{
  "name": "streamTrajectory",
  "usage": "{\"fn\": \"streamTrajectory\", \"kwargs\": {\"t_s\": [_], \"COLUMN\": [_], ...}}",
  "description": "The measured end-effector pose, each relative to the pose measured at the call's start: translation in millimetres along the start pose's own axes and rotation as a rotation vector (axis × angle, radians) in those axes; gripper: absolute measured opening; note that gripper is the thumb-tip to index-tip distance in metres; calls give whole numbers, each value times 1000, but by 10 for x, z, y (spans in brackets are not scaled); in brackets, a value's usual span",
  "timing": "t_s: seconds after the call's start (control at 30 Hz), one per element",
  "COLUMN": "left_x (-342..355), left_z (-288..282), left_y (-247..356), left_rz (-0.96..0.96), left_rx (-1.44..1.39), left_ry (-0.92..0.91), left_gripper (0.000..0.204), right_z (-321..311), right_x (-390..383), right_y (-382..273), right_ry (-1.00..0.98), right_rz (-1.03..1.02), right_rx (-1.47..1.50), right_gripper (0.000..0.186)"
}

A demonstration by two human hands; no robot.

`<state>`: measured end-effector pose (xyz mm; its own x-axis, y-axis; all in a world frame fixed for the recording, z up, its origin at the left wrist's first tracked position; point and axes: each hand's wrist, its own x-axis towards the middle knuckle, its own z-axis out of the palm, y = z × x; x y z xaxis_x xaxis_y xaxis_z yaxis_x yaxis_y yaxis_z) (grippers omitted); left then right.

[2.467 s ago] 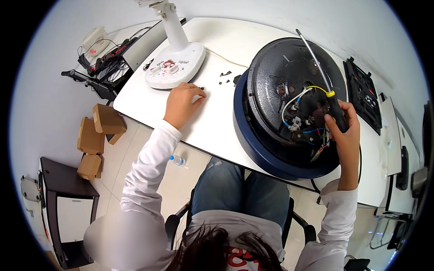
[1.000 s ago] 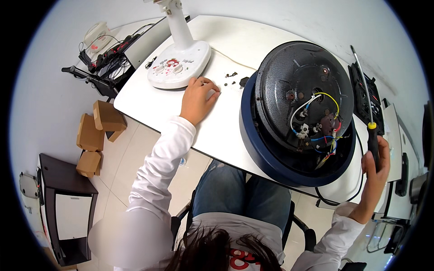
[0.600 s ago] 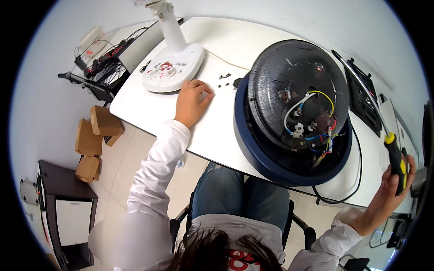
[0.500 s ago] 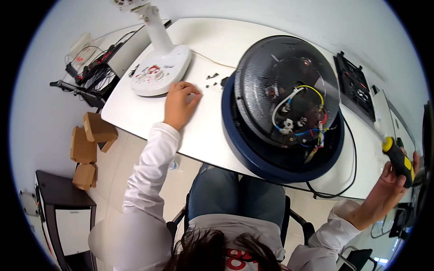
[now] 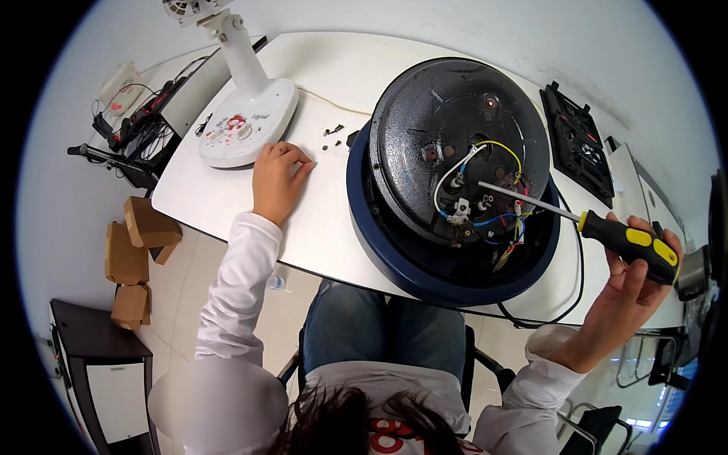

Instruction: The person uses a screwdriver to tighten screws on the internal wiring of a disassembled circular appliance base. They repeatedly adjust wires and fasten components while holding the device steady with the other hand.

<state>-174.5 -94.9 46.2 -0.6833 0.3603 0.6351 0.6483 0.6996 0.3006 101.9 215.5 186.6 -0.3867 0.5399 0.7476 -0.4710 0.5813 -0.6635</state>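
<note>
yellow-black screwdriver (image 5: 607,231), r hand (image 5: 633,284) gripping

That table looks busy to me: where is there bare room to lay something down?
Bare tabletop lies behind the round blue-rimmed appliance, and along the front edge right of the left hand. It is crowded between the fan base and the appliance, where small screws lie.

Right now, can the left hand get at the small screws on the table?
Probably yes. The left hand rests on the white table, and the small screws lie loose just beyond its fingers, between the fan base and the round appliance. Nothing lies between.
</note>
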Motion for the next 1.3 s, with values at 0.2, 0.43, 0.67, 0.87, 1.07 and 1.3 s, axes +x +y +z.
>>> {"fn": "streamTrajectory", "kwargs": {"t_s": [0.2, 0.43, 0.67, 0.87, 1.07, 1.3], "left_x": [-22, -22, -20, -36, -47, -28], "left_z": [-45, -23, -9, -5, -9, -52], "left_y": [18, -2, 1, -17, 7, 52], "left_rz": [-2, 7, -7, 6, -32, 15], "left_rx": [8, -15, -21, 4, -33, -10], "left_ry": [-13, -16, -34, -27, -14, 67], "left_gripper": [7, 7, 7, 9, 21, 25], "right_z": [99, 177, 187, 378, 655, 790], "right_x": [-9, 12, 113, 390, 544, 738], "right_y": [47, 94, 63, -57, -140, -110], "right_ry": [-25, -37, -123, -352, -350, -347], "right_rz": [32, 61, 28, -144, -215, -216], "right_rx": [28, 58, 24, -143, -144, -215], "right_gripper": [57, 55, 55, 51, 46, 37]}}
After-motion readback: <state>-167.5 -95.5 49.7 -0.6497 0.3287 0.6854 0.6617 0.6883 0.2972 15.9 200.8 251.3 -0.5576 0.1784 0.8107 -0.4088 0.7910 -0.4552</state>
